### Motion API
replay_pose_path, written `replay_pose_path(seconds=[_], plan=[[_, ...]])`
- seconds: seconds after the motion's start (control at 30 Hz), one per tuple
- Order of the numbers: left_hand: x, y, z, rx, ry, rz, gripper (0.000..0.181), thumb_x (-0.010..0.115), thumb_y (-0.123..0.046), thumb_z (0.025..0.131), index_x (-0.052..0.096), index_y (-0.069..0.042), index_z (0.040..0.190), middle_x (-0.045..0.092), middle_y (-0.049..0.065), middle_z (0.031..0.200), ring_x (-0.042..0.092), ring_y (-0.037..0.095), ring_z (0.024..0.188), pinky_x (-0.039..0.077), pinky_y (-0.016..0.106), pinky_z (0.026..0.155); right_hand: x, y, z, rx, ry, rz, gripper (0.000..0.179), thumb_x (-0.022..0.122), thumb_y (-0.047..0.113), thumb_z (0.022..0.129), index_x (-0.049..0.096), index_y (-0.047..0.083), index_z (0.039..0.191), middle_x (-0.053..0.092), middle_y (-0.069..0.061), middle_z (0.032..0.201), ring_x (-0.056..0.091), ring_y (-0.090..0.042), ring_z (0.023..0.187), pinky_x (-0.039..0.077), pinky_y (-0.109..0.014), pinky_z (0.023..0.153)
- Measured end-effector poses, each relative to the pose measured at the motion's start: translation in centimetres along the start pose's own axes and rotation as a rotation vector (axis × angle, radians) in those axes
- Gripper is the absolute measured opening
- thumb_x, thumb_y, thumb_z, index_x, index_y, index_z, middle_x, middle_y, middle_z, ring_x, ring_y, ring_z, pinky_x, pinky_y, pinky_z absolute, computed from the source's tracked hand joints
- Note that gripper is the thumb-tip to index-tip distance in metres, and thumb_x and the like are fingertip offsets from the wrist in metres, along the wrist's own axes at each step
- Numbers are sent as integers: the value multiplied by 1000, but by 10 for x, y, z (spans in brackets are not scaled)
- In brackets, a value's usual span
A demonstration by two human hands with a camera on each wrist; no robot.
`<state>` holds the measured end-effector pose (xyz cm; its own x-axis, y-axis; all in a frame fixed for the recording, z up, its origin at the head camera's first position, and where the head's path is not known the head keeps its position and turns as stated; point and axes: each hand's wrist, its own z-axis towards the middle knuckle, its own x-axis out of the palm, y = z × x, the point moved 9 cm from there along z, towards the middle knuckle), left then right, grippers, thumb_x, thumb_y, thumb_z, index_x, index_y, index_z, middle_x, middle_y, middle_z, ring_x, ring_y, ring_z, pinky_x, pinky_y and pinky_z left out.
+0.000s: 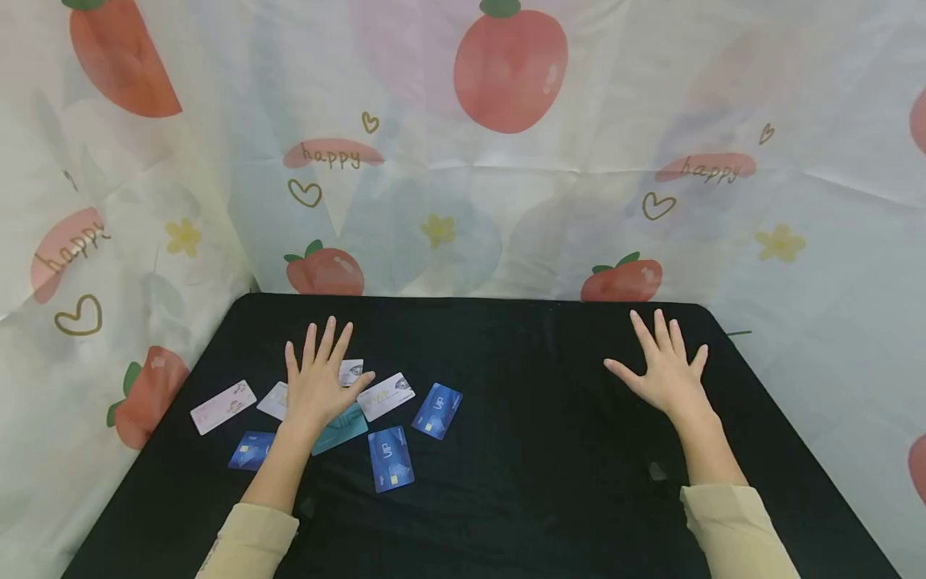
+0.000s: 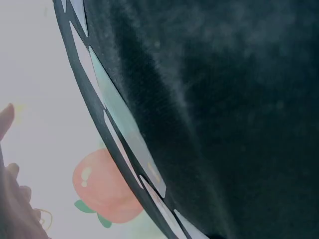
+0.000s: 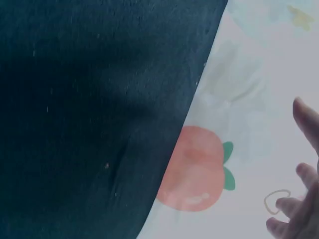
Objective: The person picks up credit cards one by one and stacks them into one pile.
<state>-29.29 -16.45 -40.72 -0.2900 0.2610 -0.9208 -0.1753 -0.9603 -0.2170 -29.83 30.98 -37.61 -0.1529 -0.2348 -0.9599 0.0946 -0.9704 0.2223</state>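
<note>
My left hand [image 1: 318,394], fingers straight and spread, is held over a loose group of cards on the left of the black table and hides parts of some. Around it lie a pink-white card [image 1: 223,407], a white VIP card [image 1: 387,396], a teal card [image 1: 342,431] and a blue card [image 1: 251,450] partly covered by the forearm. Two more blue cards, one upright [image 1: 391,459] and one tilted [image 1: 437,411], lie to its right. On the right side, my right hand [image 1: 665,378] has its fingers spread and holds nothing; no card is near it.
The black-covered table [image 1: 521,498] ends at a back edge against a printed curtain [image 1: 506,201] with fruit and "happy" patterns. Curtain also hangs along the left and right sides. A small dark grey patch [image 1: 657,472] shows near the right forearm.
</note>
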Motion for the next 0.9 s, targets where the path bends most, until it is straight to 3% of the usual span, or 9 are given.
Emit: replay_pose_path(seconds=[0.17,0.3,0.37,0.47,0.53,0.57,0.67,0.8,0.9], plan=[[-8,1,2,-9,-101,-136,80,56,-51,82,21,-18,146,18,10,151,9,30,139,-3,56,110,-11,5,-3,-5,-155,165,79,55,44,88,12,17,148,11,-22,150,14,-44,134,10,-70,100],[-18,6,-2,-64,-224,-373,69,64,-38,82,36,-13,141,41,13,140,38,34,127,25,56,106,-17,7,-9,17,-294,399,66,59,29,89,27,10,143,34,-24,139,37,-44,122,33,-62,94],[-22,8,-4,-87,-276,-515,63,67,-31,82,43,-11,136,50,14,132,48,33,119,37,54,98,-17,6,-12,49,-339,504,59,59,25,89,34,9,140,44,-22,132,48,-35,116,46,-45,90],[-21,11,-4,-113,-300,-708,55,70,-22,81,50,-5,130,58,16,122,57,32,108,48,45,88,-13,6,-15,103,-354,666,52,58,21,90,39,8,136,53,-19,122,60,-10,99,52,-19,76],[-18,12,-3,-141,-278,-811,51,70,-19,81,53,-4,127,61,16,116,61,30,102,52,33,83,-7,7,-17,143,-334,774,50,57,20,90,41,7,135,57,-11,115,59,3,88,50,-9,67],[-15,13,-3,-165,-261,-861,50,70,-18,81,54,-3,126,62,17,113,62,30,99,53,28,81,-3,8,-17,156,-317,840,49,57,20,91,41,5,134,58,-8,112,57,7,85,51,-10,66],[-5,15,-3,-250,-177,-1001,46,68,-18,83,55,-4,125,64,18,109,64,28,95,53,20,76,8,13,-19,185,-265,1040,48,57,16,91,41,1,133,59,4,102,60,4,83,54,-17,67],[13,12,-5,-363,-37,-1192,47,65,-24,85,53,-5,127,61,23,112,64,28,95,53,33,80,23,23,-21,214,-190,1237,46,56,15,91,41,-1,131,61,12,95,64,-5,86,55,-22,69],[25,9,-7,-420,50,-1281,50,65,-28,85,52,-5,127,59,24,116,63,28,97,52,41,82,33,31,-22,238,-138,1311,44,55,15,92,41,-1,130,64,11,94,65,-7,87,55,-25,70]])
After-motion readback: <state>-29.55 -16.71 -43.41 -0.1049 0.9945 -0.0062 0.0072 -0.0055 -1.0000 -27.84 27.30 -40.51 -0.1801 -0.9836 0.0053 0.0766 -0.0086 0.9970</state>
